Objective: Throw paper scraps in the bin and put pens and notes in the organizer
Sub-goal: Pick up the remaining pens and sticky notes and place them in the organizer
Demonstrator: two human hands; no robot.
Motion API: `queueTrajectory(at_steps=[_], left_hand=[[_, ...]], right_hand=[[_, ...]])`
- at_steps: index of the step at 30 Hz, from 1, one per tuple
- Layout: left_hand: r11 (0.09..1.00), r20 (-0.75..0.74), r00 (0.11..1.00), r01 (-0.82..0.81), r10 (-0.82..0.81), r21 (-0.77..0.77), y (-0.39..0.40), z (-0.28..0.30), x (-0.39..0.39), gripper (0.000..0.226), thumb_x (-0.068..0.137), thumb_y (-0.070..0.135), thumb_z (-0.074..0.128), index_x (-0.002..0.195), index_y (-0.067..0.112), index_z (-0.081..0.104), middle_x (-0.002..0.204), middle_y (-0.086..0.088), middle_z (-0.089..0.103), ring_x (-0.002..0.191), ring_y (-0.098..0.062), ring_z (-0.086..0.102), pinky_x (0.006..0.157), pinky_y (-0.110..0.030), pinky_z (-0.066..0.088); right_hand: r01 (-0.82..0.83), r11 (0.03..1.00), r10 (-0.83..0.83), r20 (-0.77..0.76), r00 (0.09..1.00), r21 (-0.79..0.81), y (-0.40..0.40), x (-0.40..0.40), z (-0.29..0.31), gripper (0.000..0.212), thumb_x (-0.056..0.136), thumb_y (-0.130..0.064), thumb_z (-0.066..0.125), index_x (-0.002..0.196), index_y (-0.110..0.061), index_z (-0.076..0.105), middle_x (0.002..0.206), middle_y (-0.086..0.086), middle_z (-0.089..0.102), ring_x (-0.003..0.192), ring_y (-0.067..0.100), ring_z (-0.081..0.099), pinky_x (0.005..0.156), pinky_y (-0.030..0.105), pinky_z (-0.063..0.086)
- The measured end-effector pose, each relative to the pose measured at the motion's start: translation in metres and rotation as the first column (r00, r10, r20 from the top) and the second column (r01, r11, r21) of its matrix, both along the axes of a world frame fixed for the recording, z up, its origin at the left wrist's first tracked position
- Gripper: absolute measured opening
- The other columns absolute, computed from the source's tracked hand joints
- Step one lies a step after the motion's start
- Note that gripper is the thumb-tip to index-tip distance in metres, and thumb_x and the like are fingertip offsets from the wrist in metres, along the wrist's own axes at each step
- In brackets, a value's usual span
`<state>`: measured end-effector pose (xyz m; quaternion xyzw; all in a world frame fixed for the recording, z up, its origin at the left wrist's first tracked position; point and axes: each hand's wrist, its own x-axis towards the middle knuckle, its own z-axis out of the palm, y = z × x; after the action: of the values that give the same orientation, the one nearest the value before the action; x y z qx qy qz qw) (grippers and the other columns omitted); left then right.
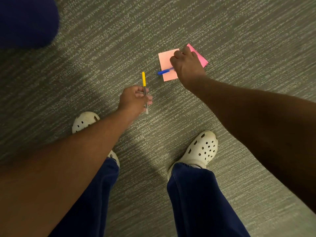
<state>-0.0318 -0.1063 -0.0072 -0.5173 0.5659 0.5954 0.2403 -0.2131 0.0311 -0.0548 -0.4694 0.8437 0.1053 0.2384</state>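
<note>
**Down on the carpet, gathering pens and notes**

Bent low over the grey carpet (222,28), both arms stretched toward the floor. Left hand (133,100) closed around the yellow-capped pen (144,86), gripped mid-barrel with the cap pointing away, presumably parked there to leave the other hand free for the rest. Right hand (186,65) pressed down on the pale pink note (165,63), fingers curled over the blue pen (163,72), whose blue end pokes out past the note's edge; whether actually clamped on the pen or only lying over it, cannot tell. Brighter pink note (201,59) lying just beyond, partly hidden under the same hand (likely meant to be swept up together with pen and paler note). No organizer or bin in view, so a carry still ahead. White clogs (201,147) planted apart, well short of the notes.
</note>
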Motion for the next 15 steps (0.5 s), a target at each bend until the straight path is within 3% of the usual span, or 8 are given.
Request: queueTrajectory(at_steps=[2, 3, 4, 5, 6, 8, 12, 15], left_hand=[[0.999, -0.02, 0.999, -0.034, 0.034, -0.008, 0.004, 0.0, -0.002, 0.017, 0.096, 0.007, 0.073, 0.11, 0.016, 0.07, 0.11, -0.01, 0.079, 0.097, -0.022, 0.08, 0.089, -0.048, 0.065], [0.998, -0.031, 0.998, -0.054, 0.054, -0.017, 0.006, 0.001, -0.003, 0.018, 0.096, 0.007, 0.073, 0.112, 0.014, 0.07, 0.11, -0.009, 0.079, 0.098, -0.022, 0.079, 0.087, -0.046, 0.066], [0.997, -0.042, 0.997, -0.071, 0.07, -0.028, 0.008, 0.002, -0.005, 0.019, 0.096, 0.008, 0.073, 0.115, 0.013, 0.07, 0.111, -0.008, 0.078, 0.1, -0.022, 0.079, 0.084, -0.042, 0.066], [0.996, -0.054, 0.996, -0.077, 0.075, -0.04, 0.009, 0.002, -0.008, 0.021, 0.097, 0.008, 0.072, 0.117, 0.011, 0.07, 0.112, -0.008, 0.078, 0.103, -0.022, 0.078, 0.082, -0.039, 0.066], [0.996, -0.067, 0.996, -0.069, 0.066, -0.053, 0.009, 0.003, -0.01, 0.021, 0.097, 0.009, 0.072, 0.118, 0.01, 0.071, 0.112, -0.007, 0.078, 0.104, -0.021, 0.077, 0.081, -0.037, 0.065], [0.997, -0.087, 0.996, -0.036, 0.03, -0.062, 0.01, 0.004, -0.014, 0.021, 0.097, 0.008, 0.073, 0.118, 0.009, 0.072, 0.111, -0.005, 0.08, 0.103, -0.019, 0.077, 0.084, -0.037, 0.065], [0.999, -0.077, 0.997, 0.013, -0.017, -0.051, 0.005, 0.0, -0.013, 0.022, 0.092, 0.004, 0.077, 0.112, 0.012, 0.073, 0.102, -0.003, 0.081, 0.086, -0.014, 0.081, 0.076, -0.031, 0.067], [0.996, -0.056, 0.996, 0.063, -0.066, -0.064, -0.002, -0.004, -0.007, 0.027, 0.087, 0.003, 0.082, 0.109, 0.014, 0.073, 0.096, 0.002, 0.081, 0.076, -0.006, 0.08, 0.067, -0.023, 0.065]], right_hand=[[0.128, 0.991, -0.126, 0.069, 0.99, -0.029, 0.0, 0.01, 0.001, 0.022, 0.1, -0.008, 0.053, 0.12, -0.005, 0.062, 0.12, 0.016, 0.064, 0.117, 0.036, 0.053, 0.09, 0.044, 0.042], [0.305, 0.951, -0.292, 0.169, 0.941, -0.056, -0.001, 0.018, 0.003, 0.017, 0.101, -0.011, 0.057, 0.115, -0.008, 0.065, 0.114, 0.012, 0.067, 0.111, 0.031, 0.057, 0.088, 0.039, 0.045], [0.543, 0.838, -0.5, 0.327, 0.802, -0.051, -0.004, 0.029, 0.007, 0.011, 0.1, -0.013, 0.062, 0.108, -0.009, 0.069, 0.106, 0.008, 0.071, 0.102, 0.025, 0.062, 0.084, 0.034, 0.05], [0.761, 0.649, -0.657, 0.521, 0.545, 0.023, -0.006, 0.041, 0.012, 0.005, 0.098, -0.014, 0.068, 0.1, -0.01, 0.071, 0.097, 0.006, 0.073, 0.092, 0.021, 0.066, 0.078, 0.029, 0.053], [0.888, 0.44, -0.702, 0.667, 0.25, 0.13, -0.009, 0.052, 0.017, 0.004, 0.095, -0.013, 0.072, 0.092, -0.011, 0.071, 0.091, 0.008, 0.074, 0.083, 0.019, 0.068, 0.073, 0.027, 0.057], [0.932, 0.214, -0.644, 0.76, -0.09, 0.291, -0.011, 0.07, 0.023, 0.008, 0.091, -0.01, 0.077, 0.086, -0.012, 0.072, 0.089, 0.009, 0.076, 0.073, 0.016, 0.069, 0.062, 0.025, 0.059], [0.916, 0.087, -0.595, 0.758, -0.267, 0.392, -0.011, 0.082, 0.03, 0.015, 0.089, -0.004, 0.077, 0.102, 0.003, 0.075, 0.098, 0.014, 0.078, 0.068, 0.012, 0.067, 0.054, 0.019, 0.052], [0.887, 0.232, -0.557, 0.803, -0.214, 0.398, -0.007, 0.075, 0.032, 0.02, 0.092, -0.01, 0.076, 0.107, 0.003, 0.076, 0.094, 0.012, 0.079, 0.07, 0.014, 0.071, 0.059, 0.024, 0.056]])
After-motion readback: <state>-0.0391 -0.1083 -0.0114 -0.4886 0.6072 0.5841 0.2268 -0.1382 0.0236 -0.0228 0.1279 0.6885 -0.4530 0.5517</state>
